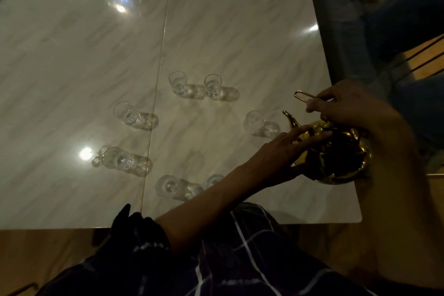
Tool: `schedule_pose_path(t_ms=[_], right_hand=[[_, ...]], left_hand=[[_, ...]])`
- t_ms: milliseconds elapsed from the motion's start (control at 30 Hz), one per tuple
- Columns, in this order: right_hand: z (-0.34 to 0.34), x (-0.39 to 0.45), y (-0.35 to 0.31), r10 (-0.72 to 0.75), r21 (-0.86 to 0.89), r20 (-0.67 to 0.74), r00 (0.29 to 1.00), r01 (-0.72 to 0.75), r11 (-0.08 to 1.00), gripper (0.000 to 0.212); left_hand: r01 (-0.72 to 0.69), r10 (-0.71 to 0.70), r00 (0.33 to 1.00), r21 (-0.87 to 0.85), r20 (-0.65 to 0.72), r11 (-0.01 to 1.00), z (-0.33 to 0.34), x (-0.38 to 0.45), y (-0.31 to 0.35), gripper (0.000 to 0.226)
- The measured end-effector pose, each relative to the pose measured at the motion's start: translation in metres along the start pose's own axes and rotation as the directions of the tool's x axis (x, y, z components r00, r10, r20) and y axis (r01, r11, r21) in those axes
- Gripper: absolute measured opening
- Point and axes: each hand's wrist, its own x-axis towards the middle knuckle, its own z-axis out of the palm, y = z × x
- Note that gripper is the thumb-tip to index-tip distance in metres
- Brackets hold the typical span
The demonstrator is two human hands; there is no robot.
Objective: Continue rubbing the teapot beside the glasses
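Fingers of my left hand (286,154) lie nearly straight against the side of the gold teapot (336,151), touching just behind its spout (291,119). Curled tight, my right hand (346,106) pinches the thin gold wire handle (303,95) above the pot. It sits at the near right corner of the marble table (96,55). Small clear glasses stand in a ring to the left, the nearest glass (260,125) just beside the spout.

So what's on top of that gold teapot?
Both hands. The left hand lies flat across the gold teapot, fingers straight. The right hand grips the thin wire handle above it. The lid area is covered by the hands.
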Motion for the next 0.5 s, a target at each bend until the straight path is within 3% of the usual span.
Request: schedule_pose_path(t_ms=[500], right_hand=[[-0.0020,-0.0013,-0.0019,-0.005,0.023,0.014,1.000,0.005,1.000,0.016]], left_hand=[[0.003,-0.003,1.000,-0.008,0.008,1.000,0.0011,0.0011,-0.0026,0.079]])
